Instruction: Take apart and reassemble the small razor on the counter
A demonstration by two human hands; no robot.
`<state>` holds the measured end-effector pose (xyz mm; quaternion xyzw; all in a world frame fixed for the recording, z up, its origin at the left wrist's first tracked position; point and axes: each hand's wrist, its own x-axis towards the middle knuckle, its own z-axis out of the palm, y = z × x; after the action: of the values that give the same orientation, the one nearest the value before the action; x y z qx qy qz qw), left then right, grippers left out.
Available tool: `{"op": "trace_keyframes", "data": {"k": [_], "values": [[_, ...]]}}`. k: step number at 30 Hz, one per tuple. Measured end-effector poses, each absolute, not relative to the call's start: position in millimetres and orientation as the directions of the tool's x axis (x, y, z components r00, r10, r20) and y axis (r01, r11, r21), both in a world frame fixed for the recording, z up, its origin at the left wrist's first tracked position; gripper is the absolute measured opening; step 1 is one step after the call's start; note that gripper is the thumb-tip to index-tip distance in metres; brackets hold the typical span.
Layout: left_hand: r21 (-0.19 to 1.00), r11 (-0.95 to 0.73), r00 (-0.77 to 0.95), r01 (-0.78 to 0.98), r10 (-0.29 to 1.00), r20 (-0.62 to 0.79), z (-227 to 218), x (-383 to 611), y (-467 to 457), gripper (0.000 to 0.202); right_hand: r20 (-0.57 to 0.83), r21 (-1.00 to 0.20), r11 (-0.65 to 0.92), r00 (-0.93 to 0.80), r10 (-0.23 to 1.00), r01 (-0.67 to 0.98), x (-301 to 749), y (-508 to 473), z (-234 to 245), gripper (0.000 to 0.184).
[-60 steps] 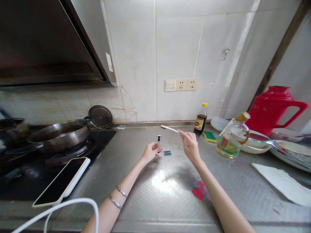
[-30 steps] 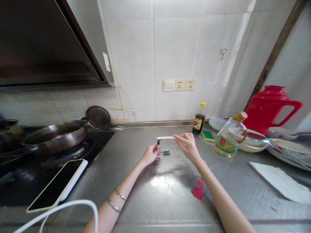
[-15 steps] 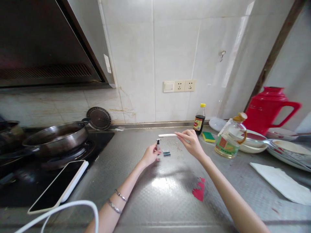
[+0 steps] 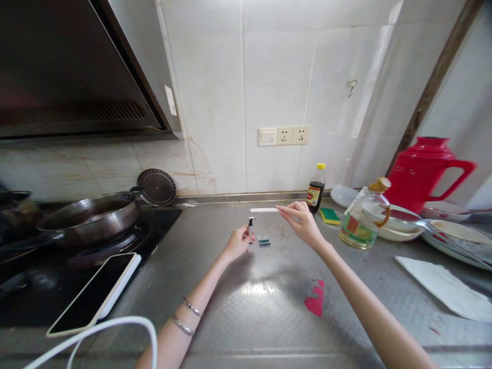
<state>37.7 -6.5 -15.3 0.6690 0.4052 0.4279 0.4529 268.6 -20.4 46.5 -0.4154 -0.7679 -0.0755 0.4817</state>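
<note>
Two pinches show on my feed: the left hand holds the T-headed tool upright, just left of the small case; the right hand holds the white stick level by its right end. I'd brace the tool and grip the stick lightly. Against one second ago, a clear gap parts the stick from the tool.

Pale tiled wall, shiny metal counter — a brown, possibly wooden post at right.
</note>
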Motion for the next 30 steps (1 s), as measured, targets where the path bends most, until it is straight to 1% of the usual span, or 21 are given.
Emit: {"op": "trace_keyframes", "data": {"k": [5, 9, 13, 19, 25, 30], "values": [[0.950, -0.279, 0.330, 0.141, 0.918, 0.221, -4, 40, -14, 0.015, 0.781, -0.311, 0.661, -0.213, 0.588, 0.683, 265, -22, 38, 0.029], [0.950, -0.280, 0.341, 0.137, 0.914, 0.221, 4, 40, -18, 0.015, 0.787, -0.359, 0.648, -0.155, 0.597, 0.672, 278, -21, 29, 0.029], [0.947, -0.278, 0.352, 0.163, 0.913, 0.207, 0, 39, -17, 0.014, 0.792, -0.392, 0.651, -0.122, 0.598, 0.650, 271, -23, 32, 0.029], [0.930, -0.295, 0.363, 0.220, 0.909, 0.203, -9, 39, -12, 0.013, 0.745, -0.391, 0.687, -0.227, 0.627, 0.612, 261, -28, 32, 0.031], [0.933, -0.294, 0.363, 0.209, 0.909, 0.205, -13, 36, -9, 0.012, 0.733, -0.432, 0.658, -0.185, 0.655, 0.618, 283, -31, 24, 0.031], [0.929, -0.282, 0.351, 0.241, 0.918, 0.187, -13, 38, -10, 0.013, 0.721, -0.407, 0.656, -0.218, 0.658, 0.636, 274, -36, 33, 0.032]]}}
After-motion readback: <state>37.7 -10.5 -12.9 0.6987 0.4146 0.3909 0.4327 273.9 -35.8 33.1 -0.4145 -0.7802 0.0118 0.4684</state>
